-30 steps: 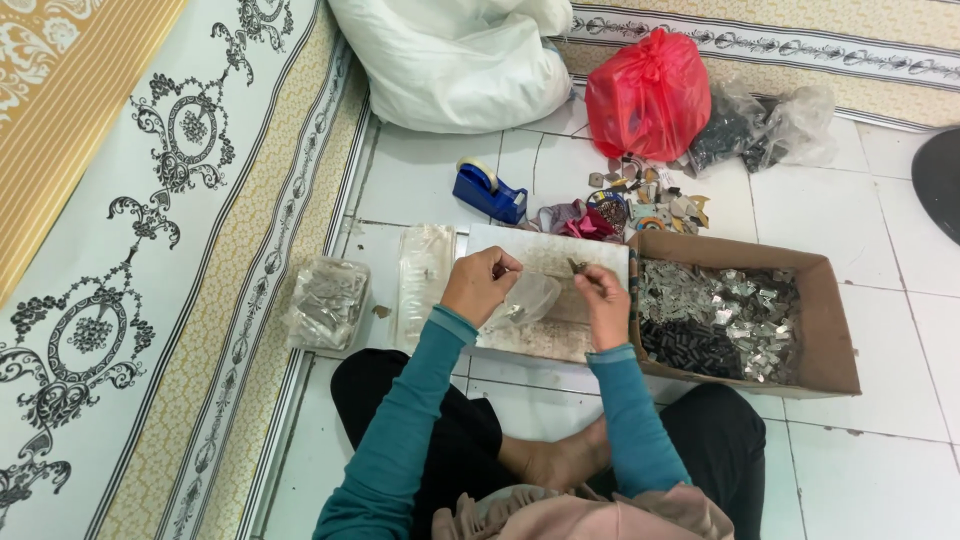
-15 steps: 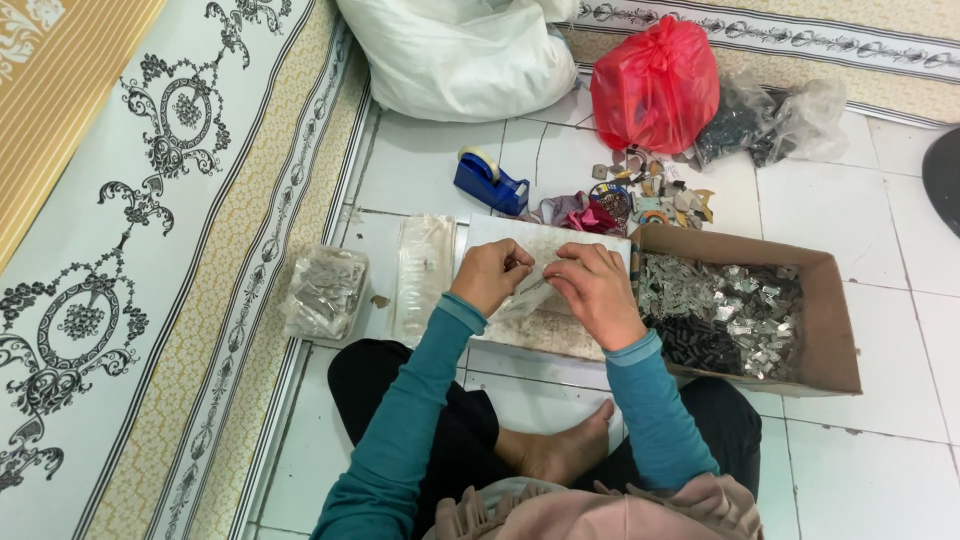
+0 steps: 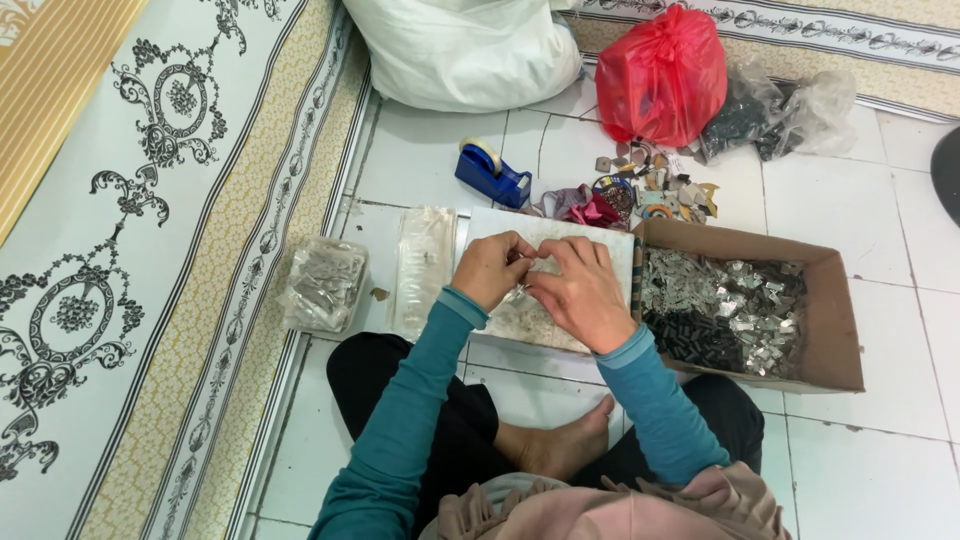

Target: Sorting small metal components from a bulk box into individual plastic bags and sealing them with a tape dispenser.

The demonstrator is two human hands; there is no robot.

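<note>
Seated cross-legged on white tiles, left hand and right hand have drawn together since a second ago | fingertips of both pinch a small clear packet over the white board | assembly work looks mid-piece | cardboard box of metal parts just right.

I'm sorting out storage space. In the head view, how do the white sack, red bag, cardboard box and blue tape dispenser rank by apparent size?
1. White sack and cardboard box: too alike to rank, and the sack is cut off by the frame.
2. Red bag.
3. Blue tape dispenser, clearly smallest.
</note>
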